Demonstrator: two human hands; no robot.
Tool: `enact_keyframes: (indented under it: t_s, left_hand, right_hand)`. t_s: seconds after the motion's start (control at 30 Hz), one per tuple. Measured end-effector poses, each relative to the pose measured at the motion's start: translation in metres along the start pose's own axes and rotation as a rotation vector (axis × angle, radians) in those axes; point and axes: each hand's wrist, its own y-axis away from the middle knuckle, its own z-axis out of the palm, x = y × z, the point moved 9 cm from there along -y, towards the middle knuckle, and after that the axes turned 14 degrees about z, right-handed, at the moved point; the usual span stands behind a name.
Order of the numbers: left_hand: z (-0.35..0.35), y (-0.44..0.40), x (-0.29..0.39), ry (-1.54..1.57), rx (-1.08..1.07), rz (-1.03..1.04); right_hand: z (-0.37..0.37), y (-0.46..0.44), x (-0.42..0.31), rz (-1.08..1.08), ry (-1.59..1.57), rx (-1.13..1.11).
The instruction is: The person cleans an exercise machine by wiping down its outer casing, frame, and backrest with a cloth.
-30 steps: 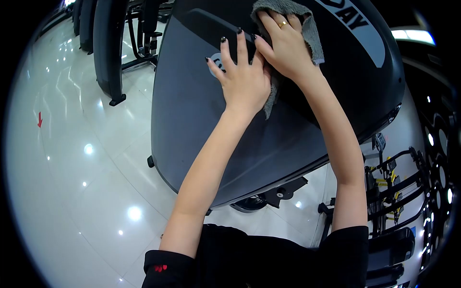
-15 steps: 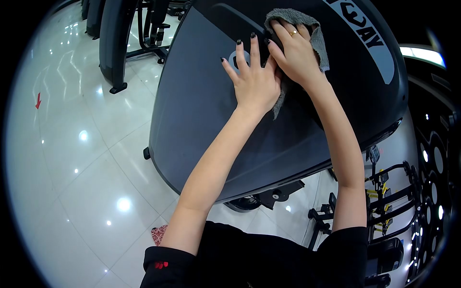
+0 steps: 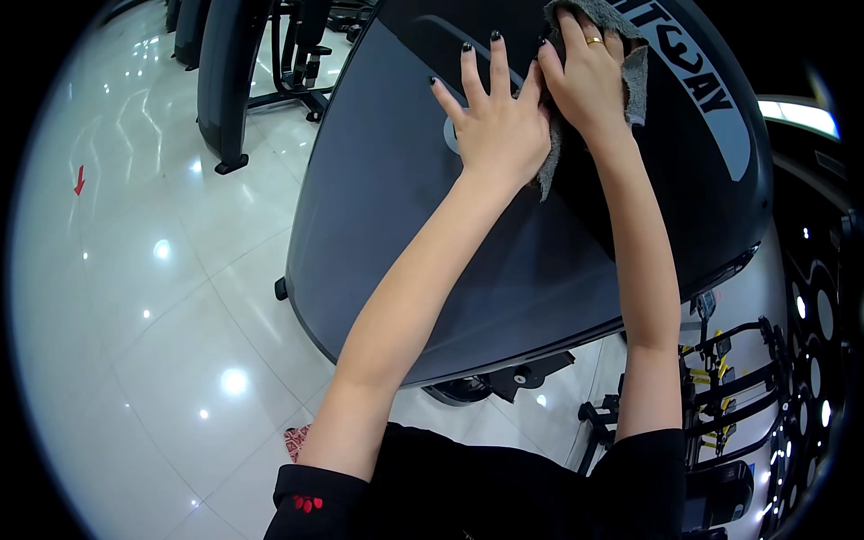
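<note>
While the left hand [image 3: 504, 132] is resting on the panel [image 3: 387, 225], fingers splayed, the right hand [image 3: 589, 90] is pressing the cloth [image 3: 635, 81] toward the panel's right edge, beside cut-off lettering [image 3: 698, 87], "ITWAY"; whether its fingers are gripping is not showing.

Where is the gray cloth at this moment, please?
In the head view, the gray cloth is at the top, right of center, under the right hand on the dark panel, beside the light lettered band.

“TWAY” [image 3: 697, 85] on dark panel [image 3: 387, 225], red floor arrow [image 3: 79, 181]
</note>
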Motion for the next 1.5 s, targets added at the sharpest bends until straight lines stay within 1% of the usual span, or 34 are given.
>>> enact_keyframes:
  t_s: [0.1,0.17,0.23,0.33,0.4,0.53,0.67,0.8,0.9,0.97,1.0,1.03,1.1,1.13,1.17,1.23,1.27,1.33,1.37,1.47,1.5]
  left_hand:
    - [0.004,0.003,-0.005,0.010,0.007,-0.002]
    - [0.003,0.010,-0.009,0.045,0.065,-0.034]
    - [0.007,0.014,-0.011,0.052,0.047,-0.045]
    - [0.010,0.017,-0.016,0.008,0.014,-0.054]
    - [0.011,0.021,-0.021,0.013,0.007,-0.060]
    - [0.012,0.031,-0.032,0.030,-0.007,-0.072]
    - [0.015,0.041,-0.045,0.009,-0.072,-0.085]
    - [0.012,0.043,-0.054,0.013,-0.145,-0.066]
    - [0.001,0.035,-0.058,0.024,-0.112,-0.042]
    - [-0.008,0.027,-0.059,0.047,-0.105,-0.018]
    - [-0.015,0.023,-0.060,0.069,-0.100,-0.008]
    - [-0.019,0.020,-0.059,0.069,-0.099,0.003]
    - [-0.026,0.014,-0.048,0.309,-0.068,0.122]
    - [-0.028,0.015,-0.040,0.358,-0.060,0.190]
    - [-0.022,0.017,-0.040,0.414,-0.099,0.220]
    - [-0.007,0.024,-0.050,0.416,-0.211,0.225]
    - [-0.003,0.027,-0.055,0.411,-0.211,0.228]
    - [0.005,0.032,-0.063,0.412,-0.295,0.213]
    - [0.007,0.033,-0.066,0.413,-0.302,0.220]
    - [0.008,0.034,-0.081,0.441,-0.306,0.247]
    - [0.012,0.035,-0.087,0.454,-0.364,0.257]
  right_hand:
    - [0.007,0.001,-0.005,-0.025,-0.020,-0.032]
    - [0.014,0.005,-0.011,-0.056,-0.051,-0.080]
    - [0.024,0.008,-0.015,-0.076,-0.080,-0.145]
    - [0.029,0.012,-0.021,-0.123,-0.082,-0.108]
    - [0.044,0.018,-0.028,-0.231,-0.059,-0.168]
    - [0.060,0.028,-0.037,-0.218,-0.102,-0.233]
    - [0.076,0.038,-0.047,-0.139,-0.162,-0.316]
    - [0.081,0.040,-0.052,-0.084,-0.134,-0.287]
    - [0.078,0.029,-0.047,-0.017,-0.086,-0.244]
    - [0.062,0.015,-0.038,0.032,-0.025,-0.046]
    - [0.060,0.007,-0.032,0.078,-0.032,-0.029]
    - [0.055,-0.002,-0.029,0.055,0.017,0.057]
    - [0.050,-0.021,-0.017,0.129,0.062,0.142]
    - [0.048,-0.029,-0.017,0.115,0.136,0.184]
    - [0.052,-0.035,-0.015,0.111,0.110,0.181]
    - [0.059,-0.038,-0.027,0.063,0.153,0.178]
    - [0.069,-0.038,-0.030,0.047,0.098,0.121]
    - [0.081,-0.031,-0.041,0.022,-0.006,0.042]
    - [0.087,-0.026,-0.042,0.024,-0.061,-0.006]
    - [0.103,-0.009,-0.059,0.080,-0.130,-0.210]
    - [0.108,-0.002,-0.066,0.087,-0.154,-0.280]
